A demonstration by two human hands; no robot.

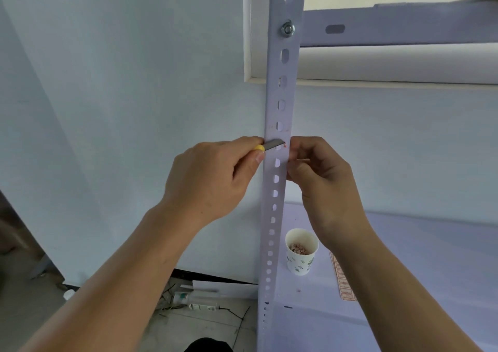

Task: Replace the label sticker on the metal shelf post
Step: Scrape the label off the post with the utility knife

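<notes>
At centre frame our left hand (213,179) grips a yellow-handled blade (273,144) laid across the perforated shelf post (280,104), tip at a red sticker scrap (284,145). Our right hand (320,182) curls against the post's right edge, and we cannot tell whether it pinches anything. Lower right, a paper cup (301,254) and sticker sheet (341,279) sit on the lilac shelf (417,271) before a pale wall (134,82).
</notes>
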